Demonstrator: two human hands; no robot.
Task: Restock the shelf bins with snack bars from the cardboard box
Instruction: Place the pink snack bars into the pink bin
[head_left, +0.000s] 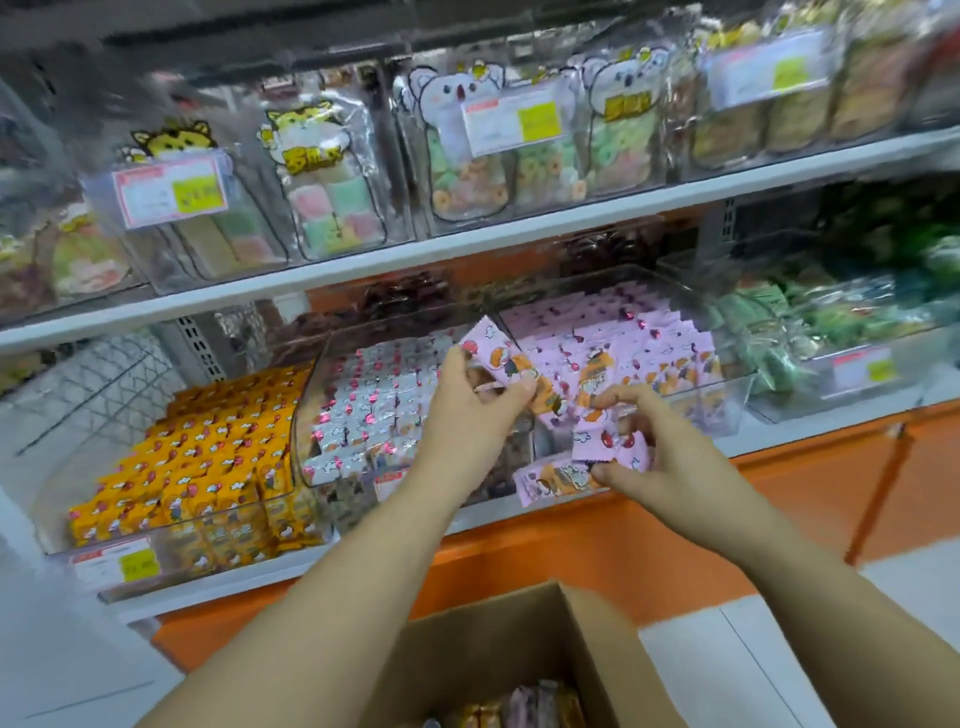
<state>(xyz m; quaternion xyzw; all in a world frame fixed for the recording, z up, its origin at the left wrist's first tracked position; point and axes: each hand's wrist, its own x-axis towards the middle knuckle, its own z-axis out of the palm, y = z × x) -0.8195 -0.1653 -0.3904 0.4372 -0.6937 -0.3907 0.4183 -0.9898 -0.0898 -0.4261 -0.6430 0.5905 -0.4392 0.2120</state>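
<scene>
Left grip (475, 410) pinches one pink printed snack bar (493, 351) between thumb and fingers and holds it tilted, just above the wall where two bins meet. Right grip (665, 452), lower and nearer the shelf's front edge, grasps a loose bunch of the same pink bars (613, 444), which fan out to the left. The two are near each other but apart.

Behind them, the clear plastic bin on the right (727, 400) holds rows of pink bars packed toward its back. Its front part looks less full, though blur makes that hard to judge. The clear middle bin (306, 415) is stacked with silver-white bars, and the clear left bin (208, 551) is filled with yellow bars almost to its rim.

The white upper shelf edge (363, 265) runs well above both grips, leaving open room over the bins. Below the forearms stands the open brown cardboard box (467, 654), with a few blurred bars (519, 701) at its bottom, in front of the orange base panel (571, 540).
</scene>
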